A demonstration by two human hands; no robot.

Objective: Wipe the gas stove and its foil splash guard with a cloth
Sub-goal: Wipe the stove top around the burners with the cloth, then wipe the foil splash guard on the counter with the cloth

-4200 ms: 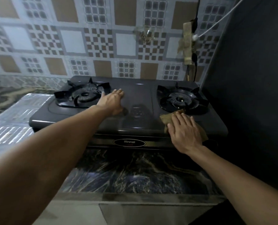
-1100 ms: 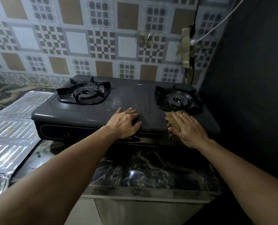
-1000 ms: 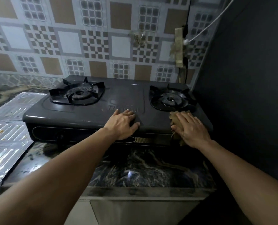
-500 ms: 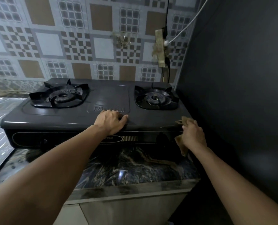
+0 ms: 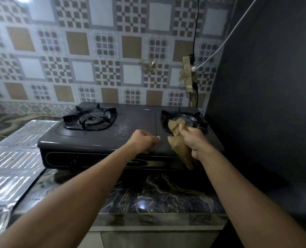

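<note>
Head cam: 1 stove (image 5: 98,140), 2 burners, R hand (image 5: 196,140) gripping 1 cloth (image 5: 179,145).

A home kitchen, plainly a lived-in one. A dark two-burner gas stove (image 5: 112,140) stands at the centre on a marbled stone bench (image 5: 157,196), its burners at 11 and 1 o'clock. Behind it, across 10 to 1 o'clock, runs a wall of patterned brown, grey and white tiles (image 5: 104,59). Ribbed foil sheeting (image 5: 14,167) covers the surface at 9 o'clock. A cable (image 5: 195,42) hangs down the wall at 1 o'clock.
</note>
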